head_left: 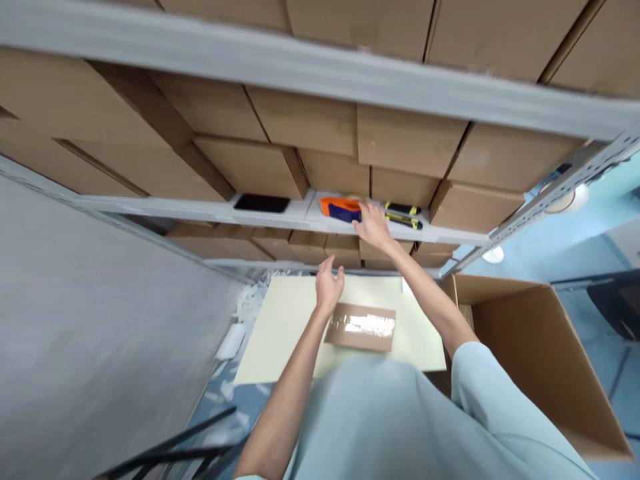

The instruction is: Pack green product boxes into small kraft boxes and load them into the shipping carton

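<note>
Right hand stretches toward the orange-blue tool — grip unclear — left hand hovers, spread.

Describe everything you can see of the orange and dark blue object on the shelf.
The orange and dark blue object looks like hard plastic, orange along its upper part and dark blue below; finer details are too blurred to make out. It lies on the pale grey shelf, in front of cardboard boxes and left of black and yellow tools. The right hand is at its right end, covering part of it; whether the fingers grip it cannot be told.
</note>
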`<state>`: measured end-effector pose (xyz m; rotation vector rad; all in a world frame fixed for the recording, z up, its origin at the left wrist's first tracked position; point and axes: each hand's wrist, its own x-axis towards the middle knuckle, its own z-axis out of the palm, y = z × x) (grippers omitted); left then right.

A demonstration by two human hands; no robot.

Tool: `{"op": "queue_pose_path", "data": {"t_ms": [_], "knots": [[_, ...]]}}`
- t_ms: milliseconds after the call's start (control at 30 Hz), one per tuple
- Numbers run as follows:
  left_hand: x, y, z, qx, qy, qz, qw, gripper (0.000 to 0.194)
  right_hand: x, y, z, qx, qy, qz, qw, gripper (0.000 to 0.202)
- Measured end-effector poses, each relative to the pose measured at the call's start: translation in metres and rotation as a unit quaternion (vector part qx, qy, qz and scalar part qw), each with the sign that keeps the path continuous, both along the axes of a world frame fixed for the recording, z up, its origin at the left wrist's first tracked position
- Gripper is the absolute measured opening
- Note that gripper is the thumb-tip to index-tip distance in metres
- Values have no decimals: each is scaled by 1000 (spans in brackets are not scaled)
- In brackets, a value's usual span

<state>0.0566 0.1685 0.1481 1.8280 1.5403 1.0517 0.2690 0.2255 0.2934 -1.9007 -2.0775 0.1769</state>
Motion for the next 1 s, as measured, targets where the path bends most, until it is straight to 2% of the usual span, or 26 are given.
{"op": "queue_pose_path", "data": {"t_ms": [67,133,233,300,333,400,467,533,600,700,867,933,1000], "knots": [[-33,-45,-31,-56,4,30,998,48,22,-57,-41,25,64,-28,997,69],[-62,-89,-56,-125,15,55,990,47,37,-131,-87,-10,131,-67,989,70],[-86,-140,-77,-205,41,68,976,48,37,-246,-143,-94,224,-150,958,71],[-90,-156,-83,-226,59,56,971,47,24,-305,-165,-140,268,-198,933,72],[-89,-159,-85,-229,67,46,970,47,17,-326,-172,-156,284,-215,921,73],[-85,-158,-86,-232,80,22,969,46,0,-353,-180,-177,309,-233,905,74],[-79,-152,-85,-242,96,0,966,46,-18,-363,-185,-187,336,-232,893,76],[-71,-147,-80,-265,120,-18,957,49,-34,-361,-191,-195,372,-218,881,82],[-62,-146,-74,-291,148,-23,945,53,-50,-354,-198,-202,409,-212,864,91],[-45,-153,-63,-305,181,-8,935,66,-66,-338,-211,-204,433,-242,844,107],[-19,-169,-57,-324,208,39,922,96,-64,-311,-231,-196,409,-321,832,133],[-15,-169,-61,-326,214,67,918,96,-56,-305,-240,-208,419,-339,816,130],[-18,-166,-67,-322,210,83,919,85,-47,-304,-248,-212,435,-337,808,120]]}}
